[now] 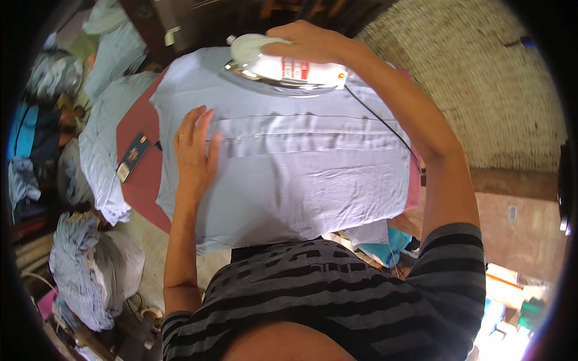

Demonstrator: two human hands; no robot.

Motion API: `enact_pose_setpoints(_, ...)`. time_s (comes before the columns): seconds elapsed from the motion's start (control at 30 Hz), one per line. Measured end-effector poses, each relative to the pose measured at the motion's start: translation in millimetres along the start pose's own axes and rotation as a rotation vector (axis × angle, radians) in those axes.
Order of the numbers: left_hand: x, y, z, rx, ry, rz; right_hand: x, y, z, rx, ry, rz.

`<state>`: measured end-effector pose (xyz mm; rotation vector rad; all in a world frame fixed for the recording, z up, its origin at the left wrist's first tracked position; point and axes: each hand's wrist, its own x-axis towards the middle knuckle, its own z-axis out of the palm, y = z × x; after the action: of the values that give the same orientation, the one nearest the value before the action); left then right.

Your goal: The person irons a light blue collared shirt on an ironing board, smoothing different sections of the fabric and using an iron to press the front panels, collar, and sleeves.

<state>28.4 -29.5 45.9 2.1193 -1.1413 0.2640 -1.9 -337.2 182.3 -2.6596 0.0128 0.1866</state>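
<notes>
A light blue button-up shirt lies spread over a red-covered board, its button strip running across from left to right. My right hand is wrapped round the handle of a white clothes iron at the far side of the shirt. The iron's shiny soleplate edge rests on or just over the cloth, its nose to the left. My left hand lies on the shirt's left part, fingers stretched and slightly apart, near the buttons. A dark tag lies on the board beside the shirt's left edge.
The iron's black cord runs right under my right arm. More light blue garments hang at the left, and a bundle of cloth sits lower left. A woven wall or mat spans the upper right, above a wooden surface.
</notes>
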Motion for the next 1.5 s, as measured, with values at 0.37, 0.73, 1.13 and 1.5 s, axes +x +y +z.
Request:
enact_pose_setpoints(0.37,1.0,67.6,47.9,0.28,-0.248,0.136,-317.4,78.8,-94.1,0.257,0.421,0.815)
enact_pose_setpoints(0.73,40.4,212.0,194.6,0.021,-0.48,0.484,-390.9,111.1,30.4,0.025,0.734,0.719)
enact_pose_setpoints(1.13,38.1,192.0,183.8,0.29,-0.35,0.232,-305.9,135.7,62.2,-0.16,0.703,0.213)
enact_pose_setpoints(1.5,31.3,177.3,184.6,0.271,-0.304,0.206,-332.2,98.0,69.9,-0.003,0.593,0.303)
